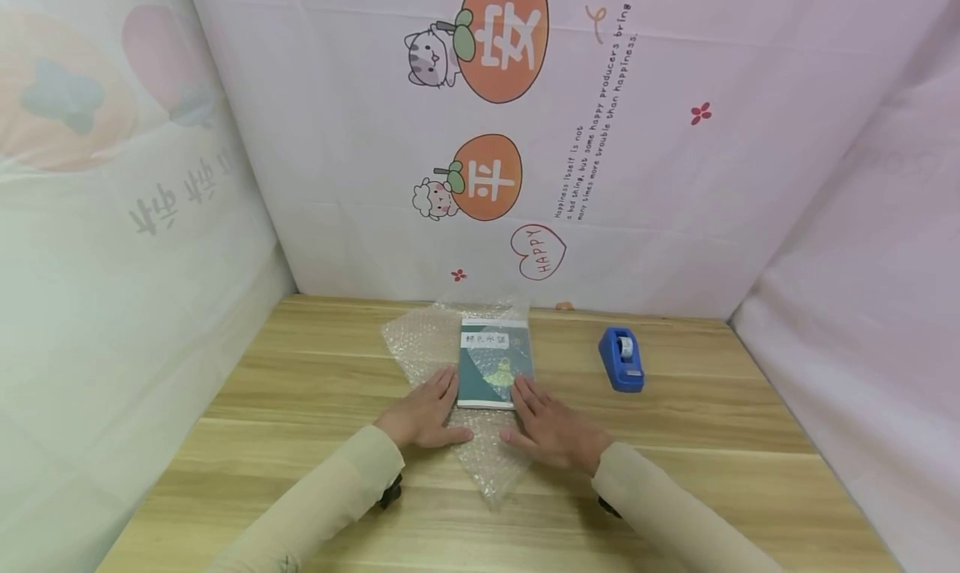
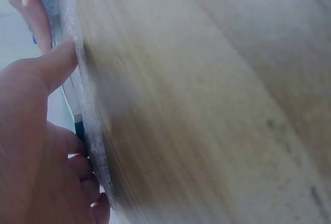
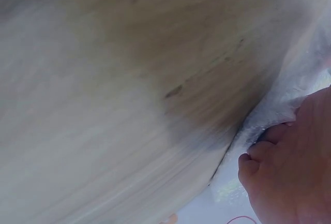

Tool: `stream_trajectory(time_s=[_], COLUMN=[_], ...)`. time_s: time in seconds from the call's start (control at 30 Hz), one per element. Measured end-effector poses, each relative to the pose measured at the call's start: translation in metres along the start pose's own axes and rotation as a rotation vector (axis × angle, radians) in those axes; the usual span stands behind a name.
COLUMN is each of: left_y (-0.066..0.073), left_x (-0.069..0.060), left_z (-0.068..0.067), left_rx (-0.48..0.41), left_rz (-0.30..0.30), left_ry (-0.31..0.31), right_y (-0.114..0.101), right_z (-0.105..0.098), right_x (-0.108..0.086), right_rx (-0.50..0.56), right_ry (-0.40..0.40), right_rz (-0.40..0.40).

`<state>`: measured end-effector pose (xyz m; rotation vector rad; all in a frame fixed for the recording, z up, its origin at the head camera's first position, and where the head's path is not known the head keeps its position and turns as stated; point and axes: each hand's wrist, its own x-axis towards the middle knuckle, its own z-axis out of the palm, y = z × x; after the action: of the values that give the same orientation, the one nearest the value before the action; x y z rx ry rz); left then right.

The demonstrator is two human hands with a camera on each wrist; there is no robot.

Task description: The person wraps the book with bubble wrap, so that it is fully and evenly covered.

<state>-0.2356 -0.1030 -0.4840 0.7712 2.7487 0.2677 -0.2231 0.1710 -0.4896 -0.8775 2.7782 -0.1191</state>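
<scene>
Though part-covered, book between hands.

Even, bright head view against a hazy, blurred tabletop in both wrist views

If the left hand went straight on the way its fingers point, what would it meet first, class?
Most likely the book: the left hand angles forward and right towards its left edge. They look almost touching, though contact is unclear.

Teal book lies flat on bubble wrap — corners toward ten and six o'clock, another apparently over it.
</scene>
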Motion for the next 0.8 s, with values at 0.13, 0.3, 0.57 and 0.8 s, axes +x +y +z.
stream_trajectory(time_s=[0.13,0.3,0.57,0.8], left_y=[-0.001,-0.004,-0.015,-0.026], left_x=[0.001,0.004,0.002,-0.007], left_z=[0.000,0.000,-0.006,-0.023], left_rx=[0.008,-0.003,-0.160,-0.179], left_rz=[-0.012,-0.004,0.016,0.018], left_ry=[-0.013,-0.010,0.008,0.041], right_y=[0.001,0.002,0.003,0.004], right_z=[0.001,0.002,0.006,0.009], right_x=[-0.001,-0.002,-0.002,-0.003], right_rx=[-0.008,0.002,0.017,0.022], right_ry=[0.003,0.017,0.033,0.034], right_rz=[-0.026,-0.042,-0.051,-0.048])
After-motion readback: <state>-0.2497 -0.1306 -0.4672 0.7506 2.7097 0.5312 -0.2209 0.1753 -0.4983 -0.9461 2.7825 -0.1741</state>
